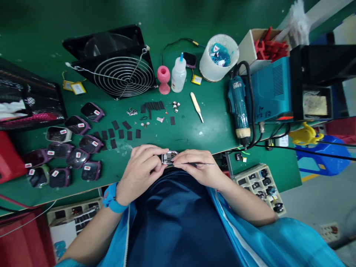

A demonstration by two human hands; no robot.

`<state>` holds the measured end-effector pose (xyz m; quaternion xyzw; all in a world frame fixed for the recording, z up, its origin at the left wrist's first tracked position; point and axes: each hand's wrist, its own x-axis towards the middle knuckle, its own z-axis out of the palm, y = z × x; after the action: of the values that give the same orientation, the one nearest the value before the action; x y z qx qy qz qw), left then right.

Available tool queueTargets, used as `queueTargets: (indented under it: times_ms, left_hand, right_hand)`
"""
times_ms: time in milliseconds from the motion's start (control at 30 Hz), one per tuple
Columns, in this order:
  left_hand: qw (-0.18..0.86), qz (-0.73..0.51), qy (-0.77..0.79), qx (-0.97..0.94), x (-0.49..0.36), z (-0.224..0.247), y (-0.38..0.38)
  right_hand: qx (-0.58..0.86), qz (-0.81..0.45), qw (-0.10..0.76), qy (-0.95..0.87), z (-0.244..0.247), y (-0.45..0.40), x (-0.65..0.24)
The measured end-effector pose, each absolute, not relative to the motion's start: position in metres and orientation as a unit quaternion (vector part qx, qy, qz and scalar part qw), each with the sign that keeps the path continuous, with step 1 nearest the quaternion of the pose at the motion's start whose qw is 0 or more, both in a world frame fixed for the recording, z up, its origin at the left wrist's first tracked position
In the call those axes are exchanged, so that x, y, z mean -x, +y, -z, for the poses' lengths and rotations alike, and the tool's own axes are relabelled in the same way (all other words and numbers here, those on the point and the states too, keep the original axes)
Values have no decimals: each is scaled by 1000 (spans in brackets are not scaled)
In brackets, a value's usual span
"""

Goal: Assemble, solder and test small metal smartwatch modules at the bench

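Note:
At the table's near edge, my left hand (147,163) is closed on an opened smartwatch case (169,157) with its insides showing. My right hand (201,167) pinches slim metal tweezers (205,164) against the case's right side; their tips are hidden by my fingers. Small black pads (121,134) lie on the table beyond my left hand, with a row of black strips (154,106) farther off. Tiny metal parts (175,106) sit near that row. A tool with a cream handle (195,102) lies beyond my right hand.
Several watch cases (78,158) with red-arrow stickers stand at left. A fan (125,76), pink holder (164,79), dropper bottle (178,74) and white tub (211,70) line the back. An electric screwdriver (237,102) rests beside a blue machine (269,89). A parts tray (250,170) sits lower right.

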<state>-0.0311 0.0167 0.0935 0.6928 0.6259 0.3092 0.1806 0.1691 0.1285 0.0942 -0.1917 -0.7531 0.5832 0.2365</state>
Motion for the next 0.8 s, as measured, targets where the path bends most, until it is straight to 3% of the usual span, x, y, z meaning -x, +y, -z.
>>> queueTargets:
  times_ms: [800]
  left_hand:
    - [184, -314, 621, -694, 31, -95, 18]
  right_hand:
    - [167, -577, 255, -758, -94, 129, -169]
